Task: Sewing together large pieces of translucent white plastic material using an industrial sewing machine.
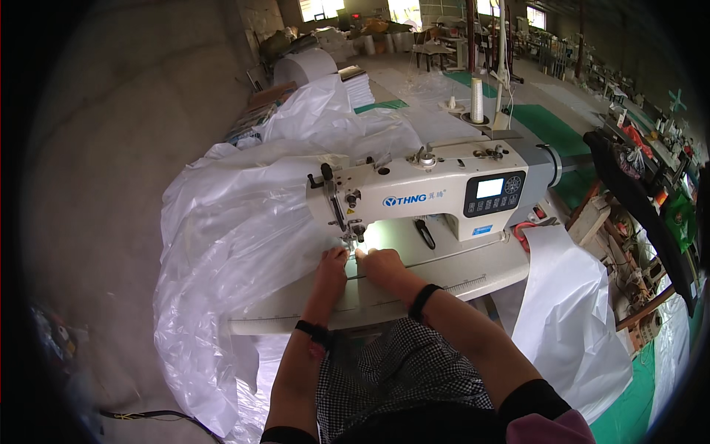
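Observation:
A white sewing machine (414, 185) stands on a pale table, its lamp lighting the needle area brightly. Both my hands meet just in front of the presser foot (350, 238). The fingers of my left hand (333, 269) are curled in, close to the foot's left side. My right hand (381, 267) is closed too, its thumb and forefinger together at the lit spot. Glare and the hands themselves hide what lies between the fingers. A large translucent white plastic sheet (229, 214) is heaped to the left of the machine and reaches up to my left hand.
On the machine bed lies a small black thread snipper (424, 234). Red-handled scissors (522, 232) rest at the table's right end, beside a hanging white sheet (566, 311). A thread cone (477, 102) stands behind the machine. Cluttered wooden shelving (592, 222) is at the right.

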`<state>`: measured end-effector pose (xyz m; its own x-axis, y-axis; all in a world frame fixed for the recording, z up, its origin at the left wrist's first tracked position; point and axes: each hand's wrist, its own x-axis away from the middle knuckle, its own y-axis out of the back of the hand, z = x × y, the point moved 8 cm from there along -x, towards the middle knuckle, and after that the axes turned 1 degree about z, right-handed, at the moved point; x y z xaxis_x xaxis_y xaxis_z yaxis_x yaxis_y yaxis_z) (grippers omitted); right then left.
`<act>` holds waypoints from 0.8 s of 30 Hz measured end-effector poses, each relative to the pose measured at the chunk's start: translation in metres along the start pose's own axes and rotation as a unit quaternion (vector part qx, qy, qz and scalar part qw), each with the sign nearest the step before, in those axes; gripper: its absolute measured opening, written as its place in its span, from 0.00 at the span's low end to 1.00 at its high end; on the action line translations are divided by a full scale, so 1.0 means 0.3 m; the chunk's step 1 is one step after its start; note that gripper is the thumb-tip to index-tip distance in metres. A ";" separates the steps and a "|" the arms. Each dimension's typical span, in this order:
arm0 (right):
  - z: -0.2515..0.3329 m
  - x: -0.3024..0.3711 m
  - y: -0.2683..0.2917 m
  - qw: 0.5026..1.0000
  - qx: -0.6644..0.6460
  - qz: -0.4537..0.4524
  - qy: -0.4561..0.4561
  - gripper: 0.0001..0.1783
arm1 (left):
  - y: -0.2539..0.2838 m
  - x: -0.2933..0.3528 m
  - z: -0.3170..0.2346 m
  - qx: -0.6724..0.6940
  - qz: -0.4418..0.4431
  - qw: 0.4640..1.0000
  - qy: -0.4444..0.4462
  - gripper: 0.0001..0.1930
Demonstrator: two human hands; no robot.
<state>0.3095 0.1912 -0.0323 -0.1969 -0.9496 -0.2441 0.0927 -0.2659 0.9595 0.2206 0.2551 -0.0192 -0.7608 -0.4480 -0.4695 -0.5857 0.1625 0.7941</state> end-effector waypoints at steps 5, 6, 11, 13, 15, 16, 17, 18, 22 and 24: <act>-0.008 0.017 0.004 1.000 -0.018 -0.022 -0.004 0.20 | 0.006 -0.022 0.005 -0.011 0.011 1.000 0.025 0.13; -0.016 0.017 0.008 0.999 -0.023 -0.021 -0.014 0.20 | -0.003 -0.025 0.009 0.005 0.035 0.999 0.036 0.13; -0.016 0.097 0.030 0.984 -0.169 -0.009 -0.047 0.20 | -0.014 -0.003 0.038 -0.122 0.016 0.992 -0.016 0.11; -0.005 0.182 -0.008 0.956 -0.279 0.053 -0.074 0.21 | 0.002 0.041 0.072 -0.198 -0.043 0.974 -0.103 0.08; 0.041 0.363 -0.045 0.870 -0.482 0.087 -0.051 0.18 | 0.056 0.111 0.223 -0.234 -0.077 0.968 -0.042 0.09; 0.086 0.436 -0.042 0.841 -0.537 0.063 -0.012 0.15 | 0.115 0.166 0.306 -0.248 -0.117 0.962 0.003 0.14; 0.117 0.538 -0.028 0.788 -0.610 0.059 0.053 0.17 | 0.170 0.214 0.355 -0.306 -0.128 0.943 -0.027 0.16; 0.139 0.604 -0.067 0.813 -0.570 0.110 0.049 0.17 | 0.259 0.286 0.417 -0.262 -0.162 0.951 -0.023 0.18; 0.173 0.831 -0.128 0.777 -0.593 0.211 -0.030 0.20 | 0.497 0.510 0.640 -0.350 0.027 0.922 0.166 0.21; 0.201 0.887 -0.122 0.726 -0.650 0.210 -0.085 0.24 | 0.575 0.550 0.558 -0.382 -0.015 0.917 0.114 0.19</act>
<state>0.1950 -0.0417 -0.1241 0.0081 -0.9874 0.1579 0.9997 0.0043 -0.0245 -0.0526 0.3564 -0.0243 -0.6177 -0.6287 -0.4725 -0.1732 -0.4772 0.8615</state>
